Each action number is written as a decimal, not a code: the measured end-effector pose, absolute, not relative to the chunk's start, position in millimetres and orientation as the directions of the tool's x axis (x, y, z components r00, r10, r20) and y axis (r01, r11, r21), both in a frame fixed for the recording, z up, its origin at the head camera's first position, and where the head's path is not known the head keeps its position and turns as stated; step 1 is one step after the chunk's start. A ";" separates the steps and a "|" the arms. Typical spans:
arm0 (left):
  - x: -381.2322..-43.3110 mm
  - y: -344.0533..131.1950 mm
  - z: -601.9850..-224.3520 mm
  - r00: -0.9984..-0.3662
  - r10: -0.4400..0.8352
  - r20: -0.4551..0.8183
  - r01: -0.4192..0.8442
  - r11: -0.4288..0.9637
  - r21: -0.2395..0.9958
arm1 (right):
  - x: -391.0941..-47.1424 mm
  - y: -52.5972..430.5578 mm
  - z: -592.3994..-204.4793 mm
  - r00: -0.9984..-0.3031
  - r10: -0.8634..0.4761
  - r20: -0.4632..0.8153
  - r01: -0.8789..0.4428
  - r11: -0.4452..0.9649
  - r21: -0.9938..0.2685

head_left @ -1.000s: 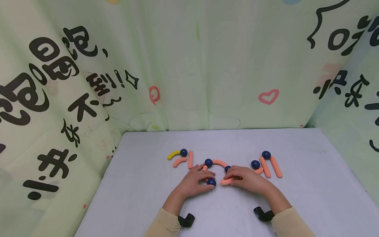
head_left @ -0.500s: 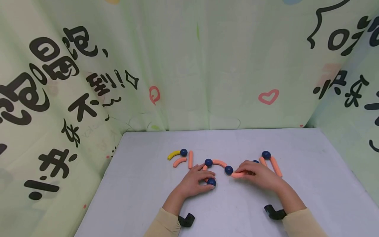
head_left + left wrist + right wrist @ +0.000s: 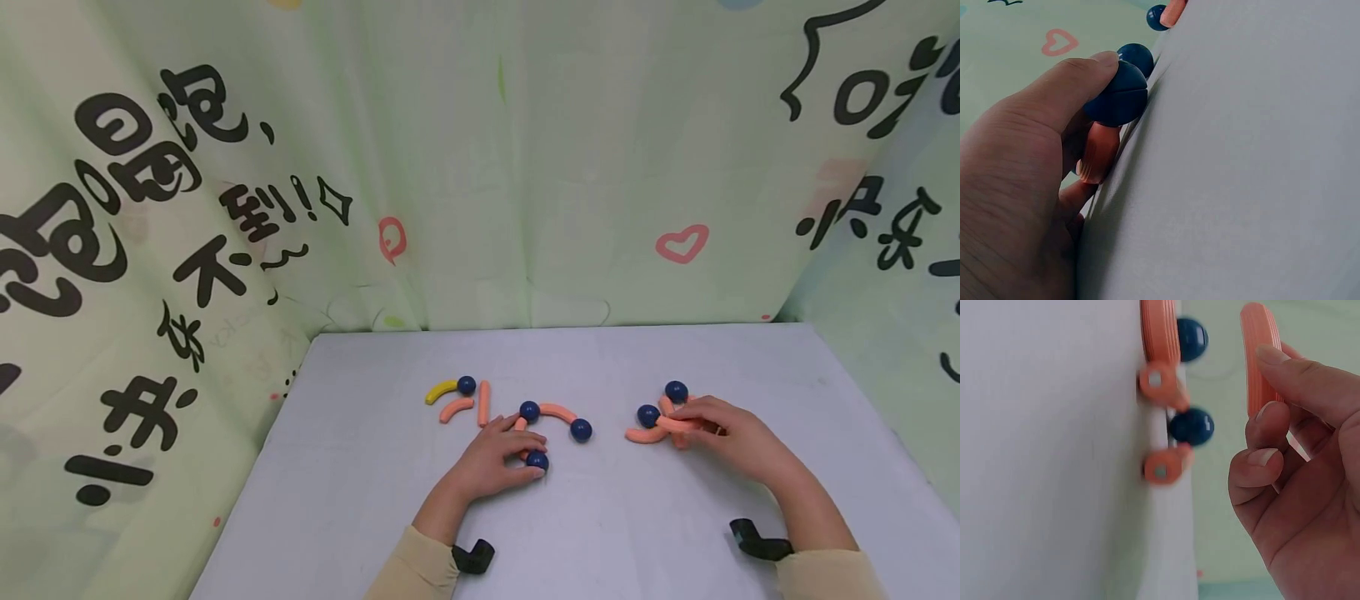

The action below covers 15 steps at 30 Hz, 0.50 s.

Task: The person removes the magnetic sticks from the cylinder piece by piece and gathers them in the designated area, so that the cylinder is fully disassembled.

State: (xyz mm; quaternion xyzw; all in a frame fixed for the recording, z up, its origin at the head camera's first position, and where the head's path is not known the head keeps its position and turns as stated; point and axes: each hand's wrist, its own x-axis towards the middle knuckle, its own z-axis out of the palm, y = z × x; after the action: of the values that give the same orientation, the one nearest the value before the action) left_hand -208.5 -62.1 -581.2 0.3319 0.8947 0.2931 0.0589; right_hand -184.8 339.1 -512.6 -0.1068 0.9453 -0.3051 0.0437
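Observation:
My left hand (image 3: 498, 458) grips a dark blue ball (image 3: 1119, 97) by the thumb, its fingers around the ribbed pink curved rod (image 3: 1099, 153) joined to it. That rod reaches up to a second blue ball (image 3: 529, 411). From there another curved rod (image 3: 557, 412) leads to a third ball (image 3: 581, 430), making an open chain on the table. On the right, my right hand (image 3: 738, 437) pinches a loose pink curved rod (image 3: 1260, 369) between thumb and fingers. It is held above the table, in front of the right-hand group of pieces.
In the right group are a blue ball (image 3: 677, 391), another ball (image 3: 648, 416), a curved rod (image 3: 642, 436) and partly hidden straight rods. At the back left lie a yellow curved rod (image 3: 441, 391) touching a ball (image 3: 467, 385), a pink curved rod (image 3: 456, 409) and a straight rod (image 3: 484, 402).
My right hand has moved from the middle to the right, carrying the pink curved rod away from the chain. The third ball is uncovered now. My left hand stays in place.

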 end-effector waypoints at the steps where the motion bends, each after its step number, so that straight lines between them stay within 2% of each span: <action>1: -208.5 -62.0 -581.2 -0.773 0.629 0.090 0.561 0.609 0.561 | -183.6 345.3 -512.0 -0.978 -0.208 -0.026 -0.154 0.798 -0.583; 9: -208.3 -60.9 -582.7 -0.776 0.624 0.091 0.560 0.614 0.557 | -181.6 382.1 -523.9 -0.996 -0.085 -0.026 -0.058 0.842 -0.537; 15: -208.6 -60.7 -582.9 -0.774 0.627 0.090 0.562 0.615 0.554 | -186.3 394.3 -537.1 -0.997 -0.010 -0.076 0.033 0.839 -0.543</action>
State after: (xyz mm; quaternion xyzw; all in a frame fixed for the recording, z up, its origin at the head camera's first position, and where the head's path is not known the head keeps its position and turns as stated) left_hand -208.6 -60.7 -582.9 0.3315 0.8967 0.2878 0.0564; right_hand -186.3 394.3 -537.1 0.0061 0.9582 -0.2837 0.0380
